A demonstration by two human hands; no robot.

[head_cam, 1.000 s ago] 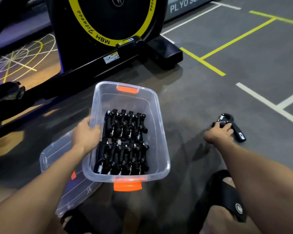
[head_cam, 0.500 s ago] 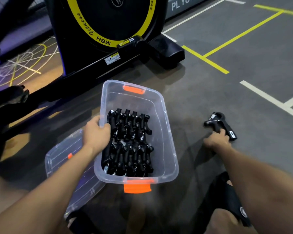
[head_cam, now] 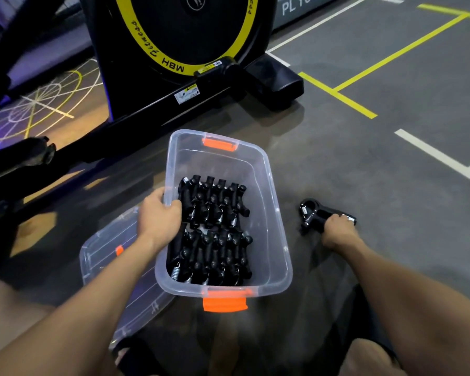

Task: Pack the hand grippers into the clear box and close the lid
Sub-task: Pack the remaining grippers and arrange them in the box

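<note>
Black, spring-loaded hand gripper (head_cam: pixel 316 217)

The box (head_cam: pixel 272 213) stands on the floor (head_cam: pixel 391 172) in front of me, and the hand grippers (head_cam: pixel 215 232) lie inside it in two rows, one behind the other. My left hand (head_cam: pixel 158 215) grips its left wall. The lid (head_cam: pixel 114 261) lies on the floor at the left, partly under the box. At the right of the box, one more hand gripper (head_cam: pixel 314 215) lies on the floor under my right hand (head_cam: pixel 334 230). Behind the box stands an exercise machine (head_cam: pixel 185 50)
</note>
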